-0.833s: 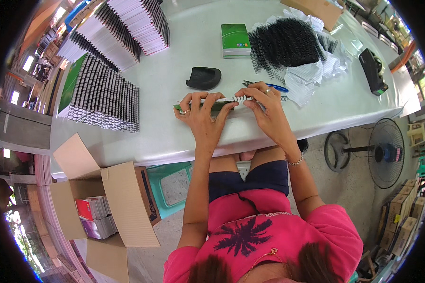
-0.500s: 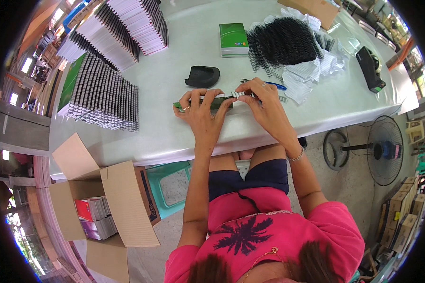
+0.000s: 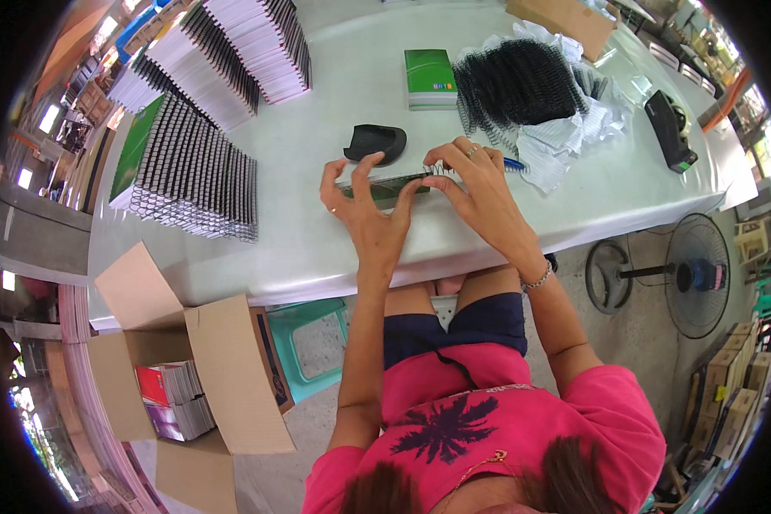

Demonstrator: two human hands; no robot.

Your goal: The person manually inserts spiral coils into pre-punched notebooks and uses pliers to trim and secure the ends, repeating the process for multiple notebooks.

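Note:
A small green-covered notebook (image 3: 388, 200) is held on edge at the near part of the table. My left hand (image 3: 370, 214) grips its right end with the thumb, while the other fingers spread over the top edge. A black spiral wire (image 3: 439, 170) sticks out at the notebook's right end. My right hand (image 3: 481, 186) pinches that wire between thumb and fingertips. Just beyond my left fingers lies a black curved plastic piece (image 3: 377, 143). A blue-handled tool (image 3: 512, 164) shows partly behind my right hand.
Stacks of spiral-bound notebooks (image 3: 193, 171) stand at the left. A pile of black wire coils (image 3: 521, 81) rests on crumpled paper, beside another green notebook (image 3: 430, 79). A black tape dispenser (image 3: 670, 130) sits at the right. Below the table are an open carton (image 3: 236, 377) and a fan (image 3: 698, 274).
My left fingers have lifted and spread, and more of the notebook's green side shows. My right hand stays at the wire's end. The whole view has shifted slightly.

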